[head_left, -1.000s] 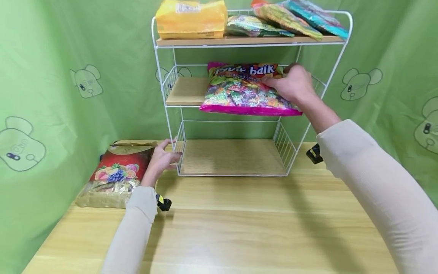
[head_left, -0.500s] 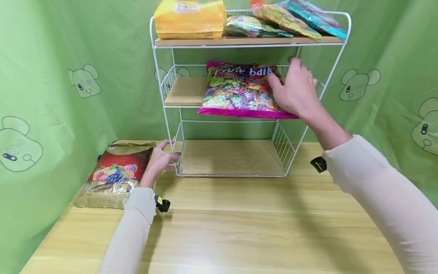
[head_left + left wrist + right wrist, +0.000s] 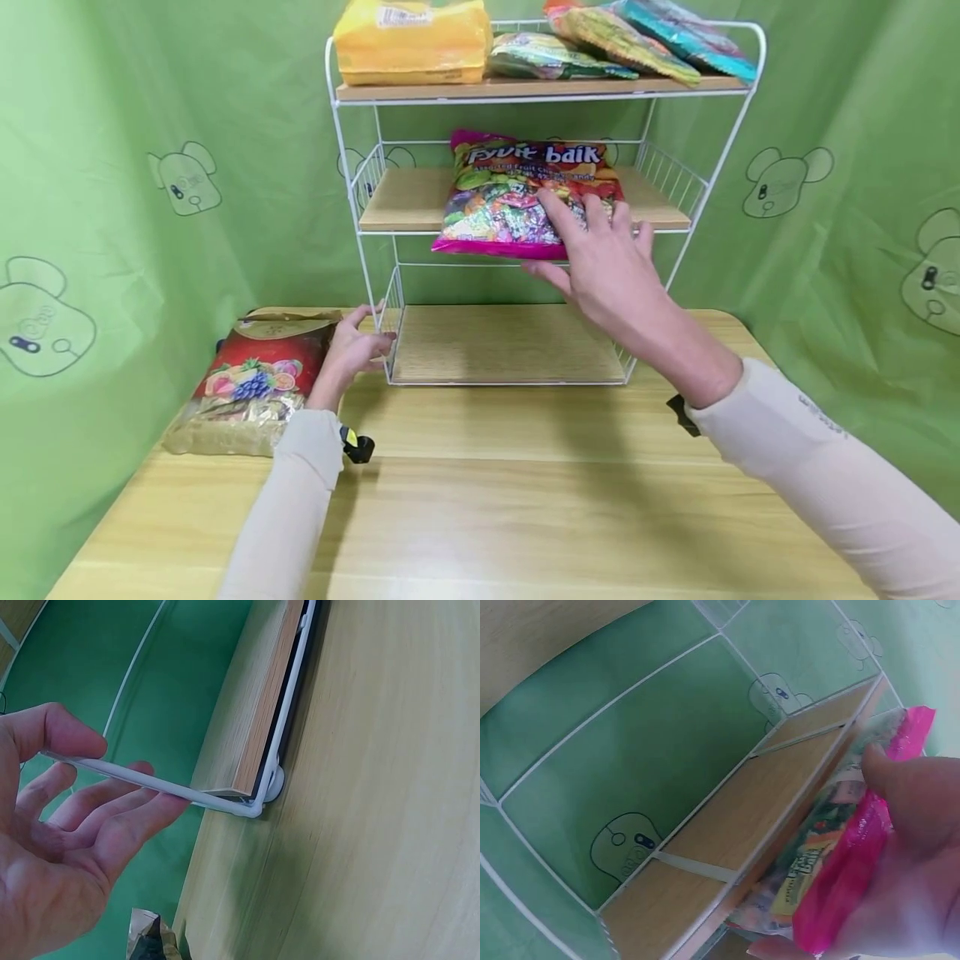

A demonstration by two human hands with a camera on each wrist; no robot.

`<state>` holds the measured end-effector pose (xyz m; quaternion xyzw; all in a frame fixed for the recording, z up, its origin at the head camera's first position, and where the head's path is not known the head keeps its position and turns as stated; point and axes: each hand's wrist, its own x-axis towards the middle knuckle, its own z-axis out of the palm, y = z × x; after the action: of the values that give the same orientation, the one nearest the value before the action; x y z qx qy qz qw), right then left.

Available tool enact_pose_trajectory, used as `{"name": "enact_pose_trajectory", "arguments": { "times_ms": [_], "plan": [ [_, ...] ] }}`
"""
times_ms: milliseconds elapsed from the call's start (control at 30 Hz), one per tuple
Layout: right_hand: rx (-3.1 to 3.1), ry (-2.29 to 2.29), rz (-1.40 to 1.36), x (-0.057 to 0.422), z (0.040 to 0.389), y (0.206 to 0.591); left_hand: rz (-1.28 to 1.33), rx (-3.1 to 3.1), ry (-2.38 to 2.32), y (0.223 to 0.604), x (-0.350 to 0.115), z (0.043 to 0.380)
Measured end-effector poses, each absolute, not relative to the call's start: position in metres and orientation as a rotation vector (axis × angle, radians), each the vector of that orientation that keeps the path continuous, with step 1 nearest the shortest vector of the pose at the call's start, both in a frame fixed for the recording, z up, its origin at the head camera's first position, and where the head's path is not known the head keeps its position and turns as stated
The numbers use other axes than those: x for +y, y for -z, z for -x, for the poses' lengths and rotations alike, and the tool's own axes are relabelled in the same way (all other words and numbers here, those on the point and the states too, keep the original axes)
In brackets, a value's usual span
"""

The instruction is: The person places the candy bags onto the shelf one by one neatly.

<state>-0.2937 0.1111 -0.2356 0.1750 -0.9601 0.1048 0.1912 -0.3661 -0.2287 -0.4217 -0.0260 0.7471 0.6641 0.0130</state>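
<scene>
My left hand (image 3: pixel 352 346) grips the lower left front post of a white wire rack (image 3: pixel 169 786), thumb on one side and fingers on the other. A "Fruit baik" candy bag (image 3: pixel 498 196), with pink edges, lies tilted on the middle shelf (image 3: pixel 408 200), its lower edge jutting past the shelf front. My right hand (image 3: pixel 611 267) is at the bag's lower right, fingers spread over its front and thumb low by the bottom edge. In the right wrist view the bag's pink edge (image 3: pixel 847 874) runs along my palm.
On the top shelf stand a yellow package (image 3: pixel 412 46) and several colourful packets (image 3: pixel 630 46). A red and gold candy bag (image 3: pixel 255 375) lies on the table (image 3: pixel 480 508), left of my left hand. Green cloth (image 3: pixel 97 150) surrounds the table.
My right hand has left the bag's upper right side and come down and left to its lower front. The bag has shifted slightly. My left hand keeps its hold on the rack.
</scene>
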Motion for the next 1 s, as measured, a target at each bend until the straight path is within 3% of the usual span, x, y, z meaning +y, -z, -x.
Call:
{"name": "enact_pose_trajectory", "arguments": {
  "times_ms": [600, 1000],
  "plan": [
    [-2.587, -0.325, -0.513, 0.107, 0.300, 0.238, 0.083, 2.356, -2.050, 0.420, -0.229, 0.366],
    [-2.594, -0.297, -0.508, 0.067, 0.307, 0.234, 0.071, 2.321, -2.072, 0.424, -0.230, 0.366]
  ]
}}
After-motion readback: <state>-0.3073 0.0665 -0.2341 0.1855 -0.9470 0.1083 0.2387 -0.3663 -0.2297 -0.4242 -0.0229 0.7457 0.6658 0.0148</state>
